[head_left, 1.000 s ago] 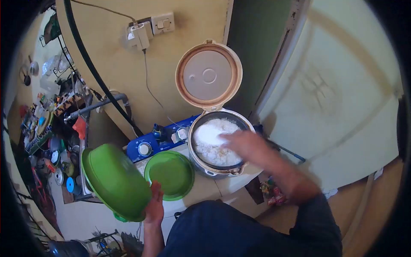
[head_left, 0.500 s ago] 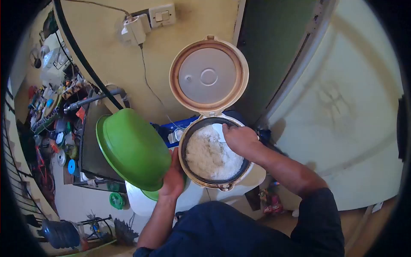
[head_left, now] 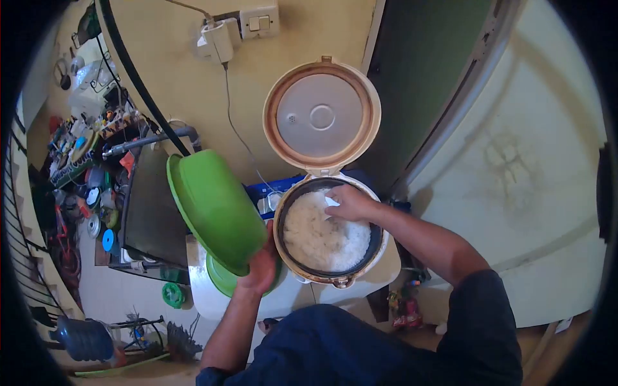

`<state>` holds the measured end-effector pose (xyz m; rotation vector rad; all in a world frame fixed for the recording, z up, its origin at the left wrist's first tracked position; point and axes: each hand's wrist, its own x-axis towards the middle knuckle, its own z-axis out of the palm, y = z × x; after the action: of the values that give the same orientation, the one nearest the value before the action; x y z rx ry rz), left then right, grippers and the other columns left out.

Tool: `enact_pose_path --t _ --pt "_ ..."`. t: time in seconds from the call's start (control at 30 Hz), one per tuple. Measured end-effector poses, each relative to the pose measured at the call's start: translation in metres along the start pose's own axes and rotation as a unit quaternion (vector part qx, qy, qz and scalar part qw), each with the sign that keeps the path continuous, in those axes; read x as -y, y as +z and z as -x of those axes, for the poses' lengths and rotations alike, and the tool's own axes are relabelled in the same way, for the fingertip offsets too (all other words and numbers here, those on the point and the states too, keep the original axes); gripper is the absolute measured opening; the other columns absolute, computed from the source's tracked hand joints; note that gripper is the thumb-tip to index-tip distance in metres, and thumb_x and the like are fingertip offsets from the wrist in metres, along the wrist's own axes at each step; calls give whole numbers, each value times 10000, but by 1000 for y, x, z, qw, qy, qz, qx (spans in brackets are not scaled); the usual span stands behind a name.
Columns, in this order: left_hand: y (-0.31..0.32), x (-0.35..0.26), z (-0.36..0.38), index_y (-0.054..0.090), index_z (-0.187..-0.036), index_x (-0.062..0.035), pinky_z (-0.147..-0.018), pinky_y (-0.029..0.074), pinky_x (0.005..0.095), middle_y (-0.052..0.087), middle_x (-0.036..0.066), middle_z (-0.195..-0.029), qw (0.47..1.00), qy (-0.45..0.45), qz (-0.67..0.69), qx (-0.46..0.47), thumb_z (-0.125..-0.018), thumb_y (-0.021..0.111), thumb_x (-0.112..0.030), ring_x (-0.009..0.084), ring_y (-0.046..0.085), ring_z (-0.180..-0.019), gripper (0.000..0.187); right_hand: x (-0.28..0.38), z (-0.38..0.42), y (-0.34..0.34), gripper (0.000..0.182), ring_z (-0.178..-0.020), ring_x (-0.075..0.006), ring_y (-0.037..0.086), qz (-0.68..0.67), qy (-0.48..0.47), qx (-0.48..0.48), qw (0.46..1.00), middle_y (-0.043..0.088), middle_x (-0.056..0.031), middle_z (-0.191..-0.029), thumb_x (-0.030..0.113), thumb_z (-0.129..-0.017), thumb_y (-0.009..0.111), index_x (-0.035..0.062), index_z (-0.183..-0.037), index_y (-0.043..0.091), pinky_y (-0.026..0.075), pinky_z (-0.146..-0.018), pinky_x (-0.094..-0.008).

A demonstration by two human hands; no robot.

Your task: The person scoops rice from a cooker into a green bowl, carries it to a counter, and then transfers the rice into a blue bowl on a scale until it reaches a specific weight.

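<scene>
A green plastic basin is tipped on its side, gripped near its lower edge by my left hand. To its right stands a rice cooker with its lid raised, holding cooked white rice. My right hand is inside the pot, closed around a white rice paddle. Only a small part of the paddle shows; fingers and rice hide the rest. Below the basin, a second green round item rests on the white tabletop.
A plug and wall switch are above, with a cord running down behind the cooker. A blue crate sits behind the cooker. Cluttered household items fill the left side, near a large blue bottle. A pale panel is at right.
My right hand has moved left over the rice with the paddle. The basin in my left hand has risen and tilted more steeply. The view has shifted slightly.
</scene>
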<state>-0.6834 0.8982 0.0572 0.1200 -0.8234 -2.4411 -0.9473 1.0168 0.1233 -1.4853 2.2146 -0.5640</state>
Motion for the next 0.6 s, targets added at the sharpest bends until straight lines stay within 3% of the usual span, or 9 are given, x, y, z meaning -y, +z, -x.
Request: enact_pose_path --t 0.03,0.13,0.17,0.23,0.37,0.43,0.6 --pt "-2 0 0 462 -1358 -144 -1163 165 396 437 81 -1444 1000 -14 5 -13 -887 512 -555 241 339 -1369 627 3 0 -1 495 -1010 -299 650 -57 60 35 996 656 -235 -1076 223 -825 690 -32 -1232 572 497 -891 -393" --pt "-11 5 -1 474 -1352 -147 -1150 197 402 478 86 -1410 999 -20 30 -23 -880 504 -580 249 388 -1337 641 12 6 -4 529 -1017 -275 650 -71 84 37 993 659 -223 -1091 236 -826 695 -42 -1252 552 496 -896 -380" --pt "-14 6 -2 476 -1350 -146 -1141 218 405 498 88 -1391 998 -13 49 -23 -877 494 -597 250 409 -1321 653 9 9 0 529 -1017 -275 650 -68 83 36 994 659 -223 -1091 236 -826 695 -42 -1252 552 496 -896 -380" --pt "-10 3 -1 479 -1346 -144 -1132 234 399 513 92 -1373 997 -18 70 -19 -877 476 -611 245 413 -1317 662 3 18 14 452 -907 -360 657 -32 -60 -88 994 664 -255 -963 211 -812 691 -21 -1189 599 507 -833 -413" --pt "-6 -1 -2 485 -1341 -122 -1108 268 381 539 93 -1345 992 -45 108 -51 -885 423 -624 234 428 -1299 681 34 43 4 481 -889 -386 651 56 -51 -89 993 668 -238 -929 224 -837 654 5 -1254 552 507 -821 -445" --pt "-1 -5 -1 490 -1338 -116 -1102 272 379 539 90 -1346 992 -49 102 -55 -893 413 -605 234 436 -1290 665 49 49 0 513 -899 -397 644 115 13 -41 992 664 -242 -926 243 -856 618 19 -1303 499 503 -813 -470" --pt "11 -13 0 500 -1331 -98 -1087 286 378 542 84 -1346 992 -61 90 -60 -912 392 -551 237 461 -1260 626 44 38 14 585 -919 -392 646 120 29 -52 991 656 -260 -963 281 -845 628 30 -1341 447 501 -815 -475"
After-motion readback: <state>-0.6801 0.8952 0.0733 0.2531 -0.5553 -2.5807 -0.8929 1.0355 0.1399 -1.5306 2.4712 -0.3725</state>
